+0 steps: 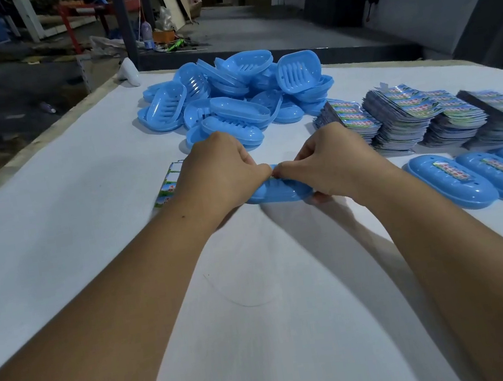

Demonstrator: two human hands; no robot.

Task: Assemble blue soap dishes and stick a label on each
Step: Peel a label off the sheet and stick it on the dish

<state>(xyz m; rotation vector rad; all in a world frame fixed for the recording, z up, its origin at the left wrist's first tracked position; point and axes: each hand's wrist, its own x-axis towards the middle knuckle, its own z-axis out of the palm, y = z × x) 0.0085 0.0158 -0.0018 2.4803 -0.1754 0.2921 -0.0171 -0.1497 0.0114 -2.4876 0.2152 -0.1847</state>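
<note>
A blue soap dish (279, 193) lies on the white table (85, 213) in the middle, held between both hands. My left hand (219, 175) curls over its left end and my right hand (326, 160) grips its right end, thumb underneath. The fingertips of both hands meet on top of the dish, where a label may lie, mostly hidden. A strip of labels (169, 182) sits just left of my left hand, partly covered by it. Behind the hands is a pile of loose blue dish parts (230, 96).
Several stacks of printed label sheets (427, 114) stand at the right. Finished blue dishes with labels (456, 184) lie in a row at the right edge. A white object (129, 72) stands at the table's far left corner. The floor beyond is cluttered.
</note>
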